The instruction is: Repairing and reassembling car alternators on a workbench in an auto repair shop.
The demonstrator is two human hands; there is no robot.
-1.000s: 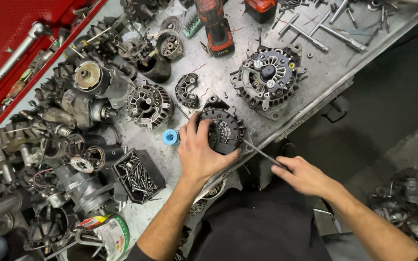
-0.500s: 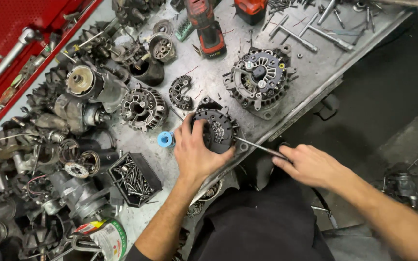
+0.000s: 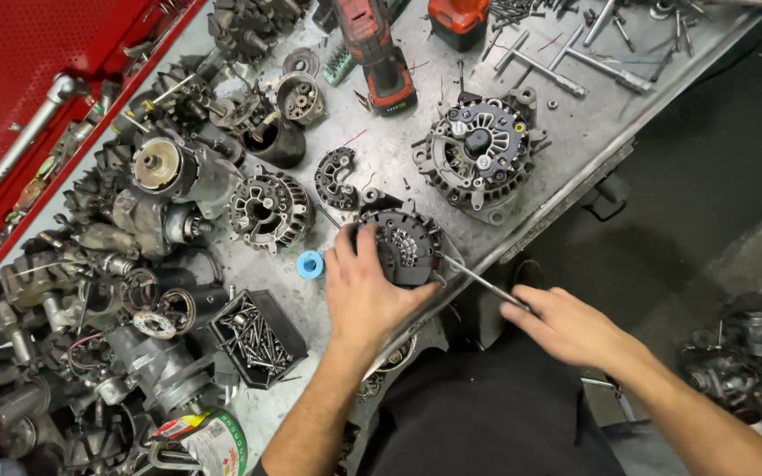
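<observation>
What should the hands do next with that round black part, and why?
Probably keep the left hand pressing the alternator down while the right hand works the tool at its edge. The tip already meets the housing, which sits near the bench edge and might slip.

Left hand [image 3: 365, 295] pressed on black alternator part [image 3: 407, 245] at edge of grey metal surface [image 3: 575, 132]; right hand [image 3: 566, 324] grips thin screwdriver [image 3: 478, 278], tip at the part; blue roll [image 3: 311, 264] just beside left hand; screw tray [image 3: 256, 337] near.
</observation>
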